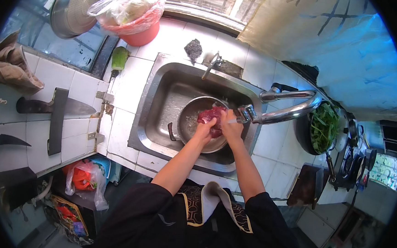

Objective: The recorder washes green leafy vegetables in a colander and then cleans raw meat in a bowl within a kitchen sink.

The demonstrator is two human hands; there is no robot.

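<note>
Both my hands grip a piece of raw red meat [210, 115] over a round metal pan [193, 104] in the stainless steel sink [162, 94]. My left hand [205, 130] holds its lower left side, thumb on top. On the right side, my right hand [232, 124] grips it just below the spout of the chrome faucet [282, 116], where what looks like running water meets the hand. Some water shows in the pan, whose dark handle [172, 132] points left. The meat's underside is hidden.
A scouring pad [193, 49] and a small tap [211, 66] are behind the sink. A cut green gourd [119, 59] and a red bucket [142, 33] stand back left. To the right are a pot of leafy greens [324, 127], a cutting board [308, 185] and a cleaver [318, 186].
</note>
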